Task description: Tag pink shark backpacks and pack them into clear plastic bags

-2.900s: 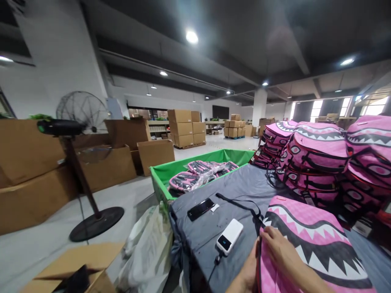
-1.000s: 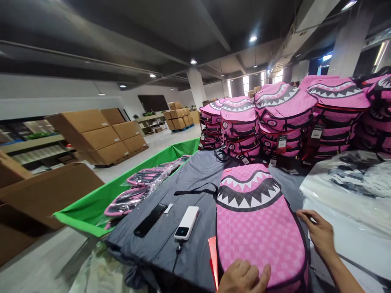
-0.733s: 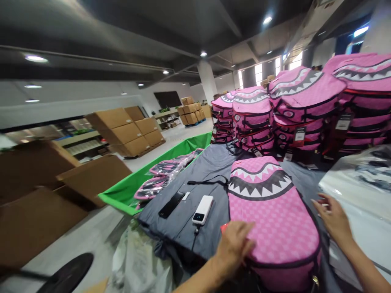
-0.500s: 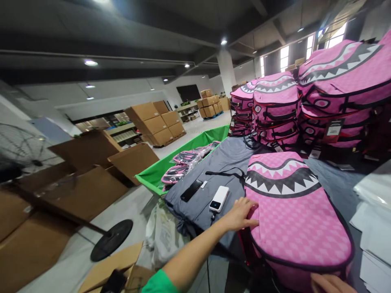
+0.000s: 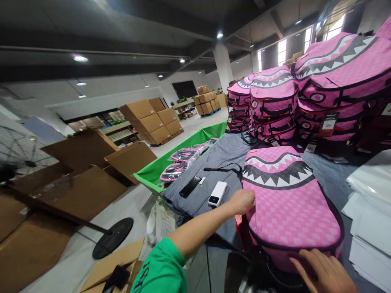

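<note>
A pink checkered backpack with a grey-and-white shark-teeth print lies flat on a grey cloth covering the table. My left hand, on a green-sleeved arm, grips the backpack's left edge. My right hand rests with spread fingers on its lower edge. Beyond my left hand are a white power bank with a cable and a black phone. A black strap lies on the cloth above them. Something red shows under the backpack's left edge.
Tall stacks of the same pink backpacks with hanging tags stand behind. White sheets are piled at the right. A green bin holds plastic-wrapped backpacks. Cardboard boxes and a floor fan's round base sit on the left.
My left hand has moved from the backpack's near end to its left edge, and more of the green sleeve shows. My right hand has come onto the lower edge. The view has swung left.
</note>
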A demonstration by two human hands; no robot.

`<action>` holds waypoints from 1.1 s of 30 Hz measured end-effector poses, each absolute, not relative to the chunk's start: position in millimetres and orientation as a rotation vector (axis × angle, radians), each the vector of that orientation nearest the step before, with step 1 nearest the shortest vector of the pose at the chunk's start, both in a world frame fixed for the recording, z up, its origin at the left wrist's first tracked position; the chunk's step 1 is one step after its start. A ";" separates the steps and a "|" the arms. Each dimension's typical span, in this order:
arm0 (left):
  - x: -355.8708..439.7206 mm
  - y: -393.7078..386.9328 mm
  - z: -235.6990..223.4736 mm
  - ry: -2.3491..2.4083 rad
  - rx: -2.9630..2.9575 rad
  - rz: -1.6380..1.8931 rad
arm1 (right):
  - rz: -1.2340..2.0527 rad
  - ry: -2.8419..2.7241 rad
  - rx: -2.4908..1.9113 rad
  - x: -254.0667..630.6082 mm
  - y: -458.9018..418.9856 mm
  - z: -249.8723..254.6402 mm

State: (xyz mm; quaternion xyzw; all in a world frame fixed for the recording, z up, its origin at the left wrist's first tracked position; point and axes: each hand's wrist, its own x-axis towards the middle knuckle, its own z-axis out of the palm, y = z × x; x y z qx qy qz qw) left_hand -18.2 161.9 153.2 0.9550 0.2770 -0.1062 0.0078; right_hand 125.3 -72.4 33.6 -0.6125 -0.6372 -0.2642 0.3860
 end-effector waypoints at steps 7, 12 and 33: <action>-53.9 127.1 171.6 0.243 3.228 -0.377 | -0.182 -1.435 -1.592 142.6 -55.3 52.9; -55.6 79.9 133.0 0.026 3.232 0.540 | -0.214 -1.006 -1.726 180.7 -90.8 27.9; 60.5 -5.8 76.5 0.680 2.870 -0.073 | 0.058 -0.830 -1.657 166.1 -85.5 -35.4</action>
